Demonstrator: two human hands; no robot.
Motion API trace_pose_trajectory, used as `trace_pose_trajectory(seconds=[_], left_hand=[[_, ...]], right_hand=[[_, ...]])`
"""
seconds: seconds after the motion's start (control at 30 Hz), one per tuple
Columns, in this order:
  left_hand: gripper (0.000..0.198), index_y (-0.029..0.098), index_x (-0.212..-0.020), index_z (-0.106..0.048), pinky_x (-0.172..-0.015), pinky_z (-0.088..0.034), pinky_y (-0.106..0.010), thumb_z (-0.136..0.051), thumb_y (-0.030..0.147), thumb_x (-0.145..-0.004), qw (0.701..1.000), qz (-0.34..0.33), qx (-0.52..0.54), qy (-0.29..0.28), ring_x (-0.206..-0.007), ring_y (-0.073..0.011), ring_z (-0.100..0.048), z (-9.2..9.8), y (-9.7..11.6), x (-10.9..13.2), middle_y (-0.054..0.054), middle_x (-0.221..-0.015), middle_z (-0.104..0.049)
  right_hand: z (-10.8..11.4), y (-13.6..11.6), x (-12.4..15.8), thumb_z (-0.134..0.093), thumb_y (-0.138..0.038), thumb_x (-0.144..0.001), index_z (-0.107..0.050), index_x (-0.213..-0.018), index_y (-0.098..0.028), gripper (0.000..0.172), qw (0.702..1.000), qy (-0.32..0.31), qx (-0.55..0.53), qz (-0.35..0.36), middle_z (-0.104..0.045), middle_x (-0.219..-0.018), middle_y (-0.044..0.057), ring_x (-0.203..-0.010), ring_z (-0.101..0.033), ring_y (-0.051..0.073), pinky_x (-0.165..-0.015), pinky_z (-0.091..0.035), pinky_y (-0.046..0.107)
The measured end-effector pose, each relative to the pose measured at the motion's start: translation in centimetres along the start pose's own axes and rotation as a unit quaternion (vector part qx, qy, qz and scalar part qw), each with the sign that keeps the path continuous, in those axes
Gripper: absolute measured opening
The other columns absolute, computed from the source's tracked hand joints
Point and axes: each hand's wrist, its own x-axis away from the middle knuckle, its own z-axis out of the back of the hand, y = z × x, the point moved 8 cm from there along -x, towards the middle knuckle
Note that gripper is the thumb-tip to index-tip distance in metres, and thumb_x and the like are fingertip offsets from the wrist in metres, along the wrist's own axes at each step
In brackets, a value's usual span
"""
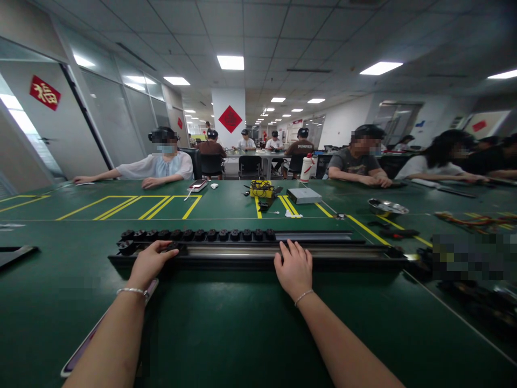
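Observation:
A long black rail with a shiny channel lies crosswise before me. Behind it runs a second black rail, holding a row of small black knob-like parts along its left and middle stretch. My left hand is at the near rail's left part, thumb and fingers closed around a small dark part in the channel, partly hidden by the fingers. Another black part sits at that rail's left end. My right hand rests on the near rail right of its middle, fingers stretched out, holding nothing.
A phone lies partly under my left forearm. Across the green table are a yellow bundle with black cables, a grey box and a metal dish. Dark parts and wires lie at right. Several people sit opposite.

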Motion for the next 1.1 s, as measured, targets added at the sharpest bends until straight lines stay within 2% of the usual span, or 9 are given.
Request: trace_pose_trajectory(seconds=[0.63,1.1], left_hand=[[0.044,0.024,-0.099,-0.061,-0.087,-0.046,-0.038,-0.063,0.048,-0.062,1.0,-0.01,-0.017,0.001,-0.1,-0.0262,-0.06,-0.3,-1.1,-0.9,-0.009,-0.105,-0.067],[0.049,0.018,-0.1,-0.063,-0.083,-0.047,-0.036,-0.065,0.046,-0.059,1.0,-0.02,-0.018,-0.007,-0.093,-0.0254,-0.062,-0.2,-0.5,-0.6,-0.01,-0.098,-0.068]], right_hand=[[0.1,-0.1,0.0,-0.034,-0.037,-0.086,-0.053,-0.123,-0.021,0.044,1.0,-0.021,0.002,-0.002,-0.048,-0.132,0.008,-0.124,-0.035,0.024,-0.102,-0.018,0.04],[-0.1,0.1,0.0,-0.035,-0.037,-0.086,-0.053,-0.123,-0.021,0.044,1.0,-0.021,-0.002,-0.002,-0.047,-0.133,0.007,-0.125,-0.034,0.024,-0.103,-0.017,0.041]])
